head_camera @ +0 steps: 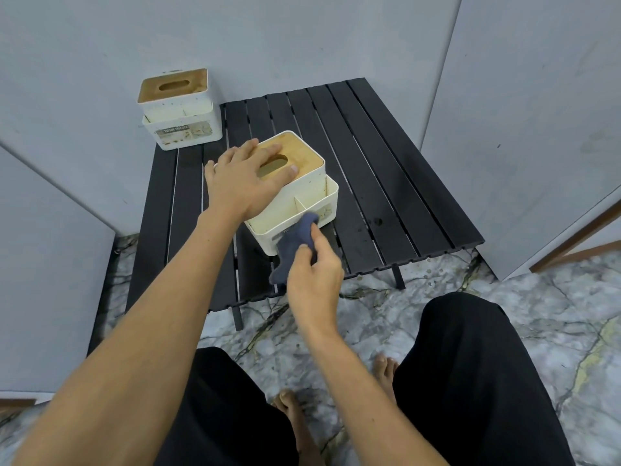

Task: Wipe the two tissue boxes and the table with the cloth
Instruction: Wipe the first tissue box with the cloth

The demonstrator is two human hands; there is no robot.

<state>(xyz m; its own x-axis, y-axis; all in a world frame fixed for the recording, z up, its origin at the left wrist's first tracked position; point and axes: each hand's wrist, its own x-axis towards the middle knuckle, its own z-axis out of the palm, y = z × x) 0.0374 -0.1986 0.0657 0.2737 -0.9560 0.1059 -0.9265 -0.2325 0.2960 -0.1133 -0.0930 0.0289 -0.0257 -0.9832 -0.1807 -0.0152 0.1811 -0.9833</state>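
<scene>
Grey wall panels enclosed a low black slatted table [386, 169] standing on a marble-patterned floor [504, 331]. One tissue box [302, 196], white with a wooden slotted lid, sat near the table's middle, turned at an angle so that its compartmented front faced the near right. The left hand [245, 183] lay spread and flat on the lid, fingers extended over the slot, steadying the box without gripping it. The right hand [312, 277], nearer the viewer, was closed in a pinch on the cloth [295, 243], a dark blue rag pressed against the box's near face, its loose end hanging below the table edge. The right hand was therefore the wiping hand, and the unwiped faces lay beyond and to the left of it. A second box [181, 112] stood at the far left corner against the wall, well apart from both hands; nothing lay between it and them. Dark spots marked the slats to the right. Bare feet and black-clad knees showed below.
</scene>
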